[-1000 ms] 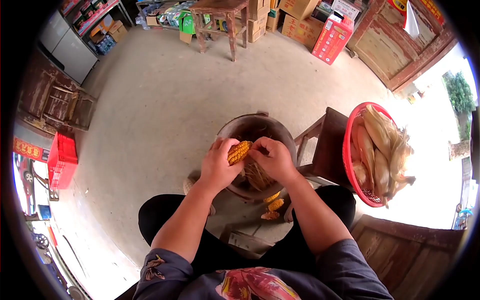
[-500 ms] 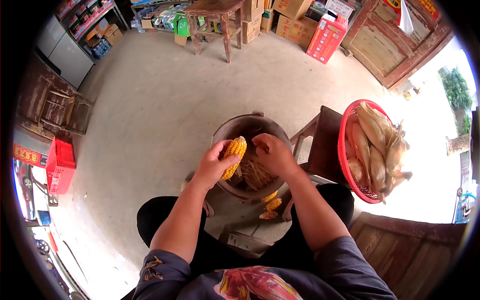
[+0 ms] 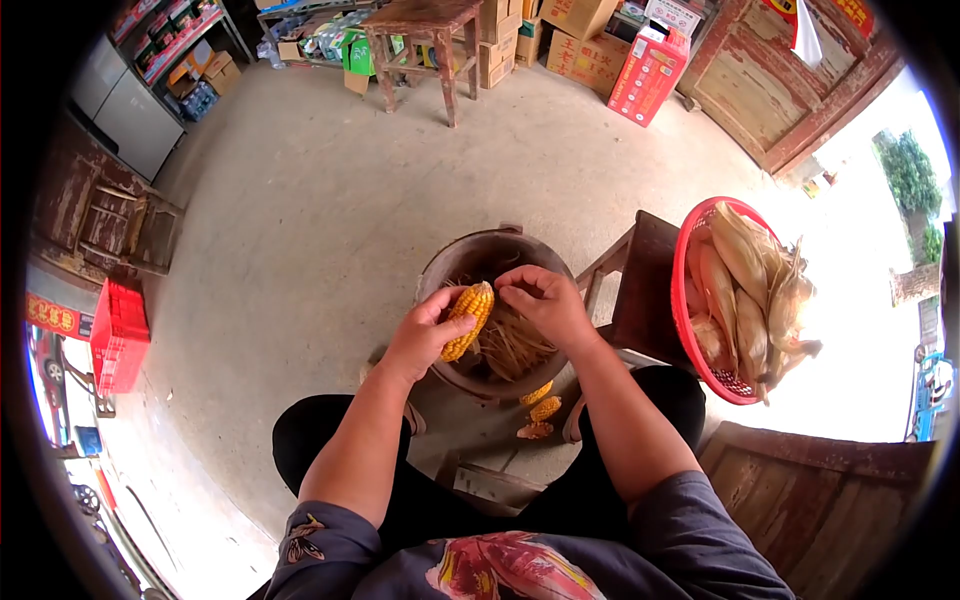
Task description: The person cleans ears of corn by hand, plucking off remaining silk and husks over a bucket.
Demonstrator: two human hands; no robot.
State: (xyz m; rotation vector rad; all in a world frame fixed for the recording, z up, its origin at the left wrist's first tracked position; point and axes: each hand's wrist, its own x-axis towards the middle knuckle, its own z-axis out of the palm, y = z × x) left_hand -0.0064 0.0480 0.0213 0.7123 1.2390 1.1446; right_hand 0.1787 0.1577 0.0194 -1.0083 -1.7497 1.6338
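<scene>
A bare yellow corn cob (image 3: 467,322) stands tilted in my left hand (image 3: 425,333), with the fingers and thumb wrapped round its lower part. My right hand (image 3: 545,306) is just to the right of the cob's top, its thumb and fingertips pinched together; anything between them is too small to make out. Both hands are over a round dark bucket (image 3: 436,268) that has loose husk strands (image 3: 512,350) inside. Below the bucket, several yellow cobs (image 3: 545,409) lie on the floor between my feet.
To the right, a red basket (image 3: 683,310) of unshelled corn in husks (image 3: 745,290) rests on a dark wooden stool (image 3: 640,290). A wooden stool (image 3: 425,18) and a red box (image 3: 648,75) stand at the back. A red crate (image 3: 120,338) sits at the left.
My left hand has turned the cob from slanted to more upright. My right hand drew away from it, then came back near its top. The view has shifted slightly.
</scene>
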